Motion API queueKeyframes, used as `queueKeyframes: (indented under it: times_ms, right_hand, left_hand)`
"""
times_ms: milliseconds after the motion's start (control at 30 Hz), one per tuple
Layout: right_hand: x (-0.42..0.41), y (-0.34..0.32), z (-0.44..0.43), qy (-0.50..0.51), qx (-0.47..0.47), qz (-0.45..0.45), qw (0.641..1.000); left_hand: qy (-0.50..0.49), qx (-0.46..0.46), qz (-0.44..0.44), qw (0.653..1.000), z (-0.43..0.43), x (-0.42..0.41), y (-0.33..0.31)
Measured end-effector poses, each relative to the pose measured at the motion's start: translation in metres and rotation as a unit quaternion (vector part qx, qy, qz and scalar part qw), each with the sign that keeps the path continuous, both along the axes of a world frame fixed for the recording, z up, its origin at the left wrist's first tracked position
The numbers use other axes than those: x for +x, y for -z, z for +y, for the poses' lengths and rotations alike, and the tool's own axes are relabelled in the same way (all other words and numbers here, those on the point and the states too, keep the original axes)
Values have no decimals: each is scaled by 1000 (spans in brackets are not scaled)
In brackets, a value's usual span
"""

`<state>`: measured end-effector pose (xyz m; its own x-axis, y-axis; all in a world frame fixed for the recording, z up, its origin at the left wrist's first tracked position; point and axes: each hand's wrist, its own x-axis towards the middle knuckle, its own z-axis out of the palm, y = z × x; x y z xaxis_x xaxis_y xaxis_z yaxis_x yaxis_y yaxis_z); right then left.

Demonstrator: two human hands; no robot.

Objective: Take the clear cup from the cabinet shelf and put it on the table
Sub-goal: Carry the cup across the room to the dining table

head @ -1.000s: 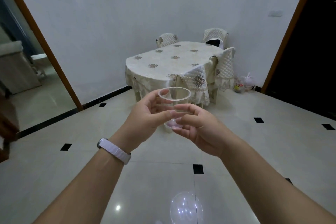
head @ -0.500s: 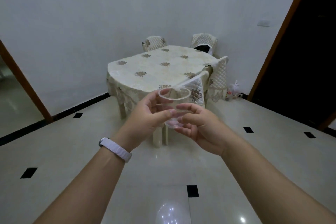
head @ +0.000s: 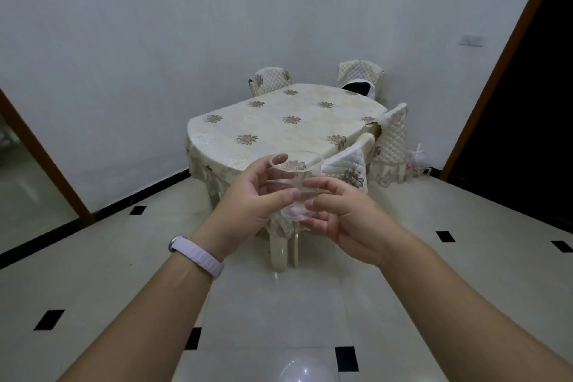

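Note:
I hold the clear cup (head: 297,178) upright in front of me with both hands. My left hand (head: 251,205) grips its left side, thumb across the front; a pale watch band sits on that wrist. My right hand (head: 347,217) cups its right side and base. The cup is empty and see-through. Straight ahead stands the table (head: 279,130), covered with a cream cloth with brown flower motifs. The cup hangs in the air short of the table's near edge. The cabinet is out of view.
Quilted cream chairs surround the table: one at the near right corner (head: 347,170), one at the right (head: 392,136), two at the back (head: 269,80). A bag (head: 417,161) lies on the floor by the right wall. A dark doorway (head: 527,133) opens at right. Glossy tiled floor lies between.
The table has come closer and moved toward the middle of the view as I walked up to it. Both hands keep the same hold on the cup.

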<state>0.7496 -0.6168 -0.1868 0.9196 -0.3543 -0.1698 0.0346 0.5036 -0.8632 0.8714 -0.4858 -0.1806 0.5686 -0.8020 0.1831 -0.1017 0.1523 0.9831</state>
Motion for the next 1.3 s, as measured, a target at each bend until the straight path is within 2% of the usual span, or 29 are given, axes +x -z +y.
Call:
queueKeyframes:
  times_ms: [533,833,1067,1300]
  right_hand:
    - [149,4,-180,-54,0,15,998]
    - [213,5,-232,-83,5,19,996]
    - [267,19,-265,-72,-7,42,997]
    - [349,40,-300,-22,-16,61,998]
  left_hand:
    - [-77,54,-41,995,-167,134,1]
    - [-111,65,-53,990,-215,191,-1]
    - [-100,71,-52,991,-251,248,18]
    - [-64,73,-45,994,-294,340,40]
